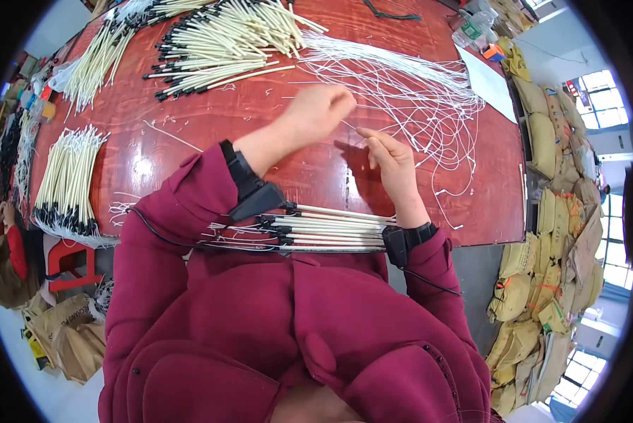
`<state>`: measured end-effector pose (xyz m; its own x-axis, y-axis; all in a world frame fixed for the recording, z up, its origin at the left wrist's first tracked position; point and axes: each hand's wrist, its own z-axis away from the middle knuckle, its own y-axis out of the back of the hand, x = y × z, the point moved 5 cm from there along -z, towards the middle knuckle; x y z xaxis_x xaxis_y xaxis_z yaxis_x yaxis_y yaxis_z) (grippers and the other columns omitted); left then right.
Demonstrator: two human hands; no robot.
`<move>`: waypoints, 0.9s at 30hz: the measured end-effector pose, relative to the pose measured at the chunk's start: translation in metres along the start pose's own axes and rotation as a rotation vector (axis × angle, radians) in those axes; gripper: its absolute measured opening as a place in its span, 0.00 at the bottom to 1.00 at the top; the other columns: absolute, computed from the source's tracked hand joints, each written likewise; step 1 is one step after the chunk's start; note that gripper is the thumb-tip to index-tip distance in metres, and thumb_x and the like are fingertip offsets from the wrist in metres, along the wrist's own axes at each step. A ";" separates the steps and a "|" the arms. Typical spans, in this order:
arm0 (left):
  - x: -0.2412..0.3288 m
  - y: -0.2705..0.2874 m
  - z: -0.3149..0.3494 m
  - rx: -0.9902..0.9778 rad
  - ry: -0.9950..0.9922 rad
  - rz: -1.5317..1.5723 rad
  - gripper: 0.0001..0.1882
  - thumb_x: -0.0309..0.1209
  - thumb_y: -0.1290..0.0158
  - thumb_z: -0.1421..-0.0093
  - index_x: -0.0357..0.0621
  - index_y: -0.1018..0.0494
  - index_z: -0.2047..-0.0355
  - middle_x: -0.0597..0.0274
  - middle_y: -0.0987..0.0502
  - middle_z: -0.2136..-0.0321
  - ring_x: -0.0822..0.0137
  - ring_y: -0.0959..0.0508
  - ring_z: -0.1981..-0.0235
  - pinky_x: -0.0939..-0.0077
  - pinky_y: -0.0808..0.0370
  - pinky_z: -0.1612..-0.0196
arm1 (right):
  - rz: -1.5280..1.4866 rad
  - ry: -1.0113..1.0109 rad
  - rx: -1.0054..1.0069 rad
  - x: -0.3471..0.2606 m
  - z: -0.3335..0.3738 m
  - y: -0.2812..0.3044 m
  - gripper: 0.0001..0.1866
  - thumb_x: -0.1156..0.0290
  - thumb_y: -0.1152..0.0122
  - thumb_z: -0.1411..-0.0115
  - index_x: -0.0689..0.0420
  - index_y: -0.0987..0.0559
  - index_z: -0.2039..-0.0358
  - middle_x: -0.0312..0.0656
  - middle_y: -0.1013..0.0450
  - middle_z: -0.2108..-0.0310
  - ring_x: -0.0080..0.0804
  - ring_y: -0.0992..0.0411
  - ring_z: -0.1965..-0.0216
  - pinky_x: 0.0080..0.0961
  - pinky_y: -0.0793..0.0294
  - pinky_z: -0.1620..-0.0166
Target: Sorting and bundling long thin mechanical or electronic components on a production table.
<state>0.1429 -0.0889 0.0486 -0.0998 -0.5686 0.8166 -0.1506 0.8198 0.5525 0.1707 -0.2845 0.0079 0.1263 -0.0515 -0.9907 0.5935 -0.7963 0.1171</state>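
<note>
On a red table (485, 218) near sacks (550, 233) lie white cords (394, 58).

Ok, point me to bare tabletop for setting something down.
Bare red tabletop shows right of the loose white cords, and between the left hand and the near row of pale rods. The far side is crowded with those cords and a black-ended rod pile.
</note>
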 end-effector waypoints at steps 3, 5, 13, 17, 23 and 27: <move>0.000 -0.015 0.026 -0.209 0.250 0.326 0.17 0.37 0.47 0.30 0.42 0.26 0.47 0.55 0.22 0.55 0.67 0.20 0.65 0.71 0.22 0.62 | -0.039 0.033 -0.020 -0.008 0.003 -0.007 0.12 0.72 0.43 0.30 0.60 0.16 0.51 0.29 0.29 0.75 0.14 0.36 0.76 0.15 0.36 0.70; 0.003 -0.022 0.038 -0.319 0.444 0.615 0.16 0.37 0.47 0.30 0.41 0.25 0.48 0.58 0.22 0.57 0.71 0.20 0.66 0.72 0.22 0.62 | -0.013 0.041 -0.025 -0.012 0.004 -0.011 0.12 0.72 0.43 0.30 0.60 0.16 0.51 0.29 0.29 0.75 0.14 0.36 0.76 0.15 0.36 0.70; -0.019 -0.038 0.031 0.014 -0.202 -0.452 0.12 0.32 0.43 0.34 0.39 0.24 0.53 0.53 0.22 0.60 0.74 0.22 0.70 0.73 0.24 0.71 | -0.045 0.019 0.083 -0.012 0.003 0.005 0.14 0.72 0.42 0.30 0.61 0.18 0.47 0.26 0.30 0.74 0.12 0.38 0.72 0.13 0.37 0.67; -0.033 -0.035 0.027 -0.023 -0.360 -0.205 0.09 0.29 0.42 0.36 0.38 0.23 0.59 0.53 0.22 0.65 0.67 0.20 0.71 0.68 0.24 0.70 | 0.040 -0.023 0.100 -0.015 0.005 0.001 0.16 0.76 0.37 0.34 0.59 0.18 0.47 0.26 0.31 0.72 0.12 0.38 0.72 0.13 0.36 0.66; 0.001 -0.029 0.042 -0.302 0.038 0.129 0.08 0.30 0.42 0.39 0.38 0.23 0.63 0.54 0.23 0.70 0.55 0.19 0.67 0.60 0.24 0.62 | 0.268 0.087 0.100 -0.005 0.017 0.005 0.22 0.82 0.32 0.42 0.56 0.18 0.46 0.28 0.29 0.67 0.13 0.35 0.69 0.14 0.35 0.65; 0.000 -0.027 0.043 -0.104 -0.066 0.033 0.08 0.31 0.42 0.39 0.38 0.22 0.64 0.54 0.22 0.71 0.53 0.19 0.66 0.60 0.24 0.61 | 0.482 0.214 0.066 0.004 0.009 0.002 0.28 0.80 0.30 0.45 0.53 0.20 0.42 0.36 0.26 0.64 0.25 0.27 0.63 0.24 0.25 0.59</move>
<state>0.1042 -0.1134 0.0263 -0.1680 -0.5412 0.8239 -0.0441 0.8391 0.5422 0.1652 -0.2922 0.0032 0.5359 -0.3025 -0.7882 0.3776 -0.7491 0.5443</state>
